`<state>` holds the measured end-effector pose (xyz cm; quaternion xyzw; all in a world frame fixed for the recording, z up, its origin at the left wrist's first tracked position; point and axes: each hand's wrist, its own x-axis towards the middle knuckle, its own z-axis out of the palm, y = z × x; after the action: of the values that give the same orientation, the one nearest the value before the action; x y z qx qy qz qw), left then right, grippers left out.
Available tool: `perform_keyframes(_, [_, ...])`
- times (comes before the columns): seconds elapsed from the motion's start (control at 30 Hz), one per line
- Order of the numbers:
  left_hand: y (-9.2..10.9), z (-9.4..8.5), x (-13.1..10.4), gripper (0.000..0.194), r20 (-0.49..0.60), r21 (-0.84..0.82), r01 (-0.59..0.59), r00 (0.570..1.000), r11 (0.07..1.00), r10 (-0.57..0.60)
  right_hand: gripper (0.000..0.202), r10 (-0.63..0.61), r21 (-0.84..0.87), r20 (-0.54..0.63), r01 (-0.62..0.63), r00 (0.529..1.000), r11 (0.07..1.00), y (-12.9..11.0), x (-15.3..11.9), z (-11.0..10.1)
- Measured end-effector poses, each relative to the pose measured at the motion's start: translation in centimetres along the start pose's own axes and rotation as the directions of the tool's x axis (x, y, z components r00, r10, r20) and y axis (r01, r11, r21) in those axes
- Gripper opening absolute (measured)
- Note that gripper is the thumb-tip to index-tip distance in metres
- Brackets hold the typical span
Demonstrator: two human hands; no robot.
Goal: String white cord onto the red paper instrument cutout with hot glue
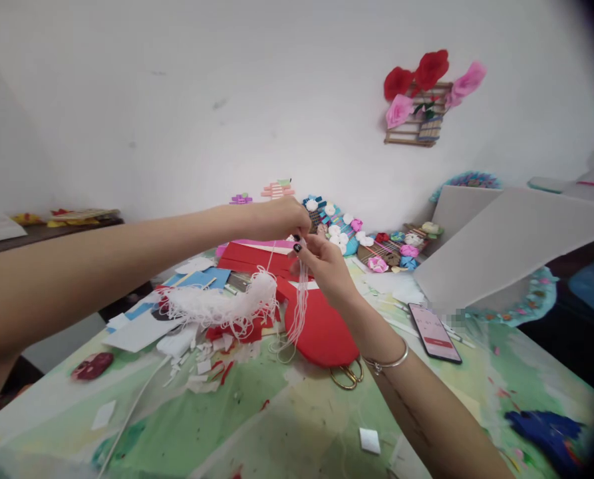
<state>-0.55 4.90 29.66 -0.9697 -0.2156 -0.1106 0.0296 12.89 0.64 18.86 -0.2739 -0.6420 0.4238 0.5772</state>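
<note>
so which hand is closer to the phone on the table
Right. The right hand is raised over the red sheet, up and left of the phone. The left hand meets it at the white thread, a little farther from the phone.

Both arms are bare from the hands back to the edge of the view, with no sleeves showing on either forearm. The right wrist carries a thin silver bangle (387, 362), a plain open ring of metal that sits loose around the wrist. The right hand (326, 266) has dark, nearly black polish on the nails, seen on the one fingertip that faces the camera. The left hand (279, 218) shows no ring, no watch and no band; its nails are turned away and cannot be told. The left forearm looks broad and blurred because it is near the lens, the right slimmer
</note>
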Motion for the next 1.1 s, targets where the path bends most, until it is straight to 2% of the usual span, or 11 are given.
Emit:
perform_keyframes(0.2, [0.3,1.8,-0.2,0.022,-0.006,0.003,0.005,1.000,1.000,-0.005,0.025,0.001,-0.211,-0.051,-0.012,0.999,0.977,0.9,-0.9,-1.3])
perform_keyframes(0.3, [0.3,2.3,-0.6,0.020,-0.008,0.001,0.061,0.998,0.998,-0.061,0.026,0.051,-0.224,-0.026,-0.055,0.998,0.973,1.0,-0.9,-1.8])
perform_keyframes(0.4, [0.4,2.7,-1.5,0.012,0.051,-0.137,0.090,0.995,0.986,-0.084,0.028,0.118,-0.146,0.005,-0.116,0.993,0.983,0.8,-1.3,-2.1])
perform_keyframes(0.5, [0.4,3.4,-2.6,0.018,0.071,-0.351,0.097,0.995,0.931,-0.076,0.032,0.181,-0.073,0.043,-0.178,0.982,0.981,0.4,-2.1,-2.4])
perform_keyframes(0.67, [-0.1,5.7,-4.0,0.020,0.012,-0.542,0.114,0.992,0.832,-0.128,0.034,0.258,0.162,0.088,-0.270,0.962,0.949,0.6,-3.6,-3.0])
perform_keyframes(0.73, [-0.2,6.8,-4.2,0.020,-0.069,-0.572,0.119,0.979,0.811,-0.192,0.033,0.269,0.237,0.073,-0.278,0.960,0.931,1.0,-4.0,-3.0])
perform_keyframes(0.83, [0.5,8.7,-4.8,0.018,-0.291,-0.555,0.126,0.896,0.822,-0.334,0.031,0.278,0.329,0.029,-0.272,0.960,0.904,1.7,-4.5,-2.8])
perform_keyframes(0.93, [2.9,11.1,-5.8,0.012,-0.547,-0.449,0.218,0.700,0.867,-0.459,0.029,0.282,0.407,-0.041,-0.242,0.958,0.881,2.3,-5.0,-2.2])
perform_keyframes(0.97, [4.0,12.0,-6.2,0.009,-0.598,-0.446,0.250,0.631,0.859,-0.494,0.028,0.287,0.431,-0.070,-0.230,0.956,0.872,2.5,-5.2,-1.9])
perform_keyframes(1.0, [5.1,12.8,-6.6,0.014,-0.601,-0.477,0.269,0.595,0.837,-0.534,0.027,0.291,0.454,-0.098,-0.217,0.952,0.864,2.6,-5.5,-1.5])
perform_keyframes(1.1, [8.2,15.2,-7.7,0.039,-0.398,-0.673,0.290,0.633,0.681,-0.663,0.026,0.307,0.513,-0.160,-0.187,0.938,0.838,2.9,-6.5,0.0])
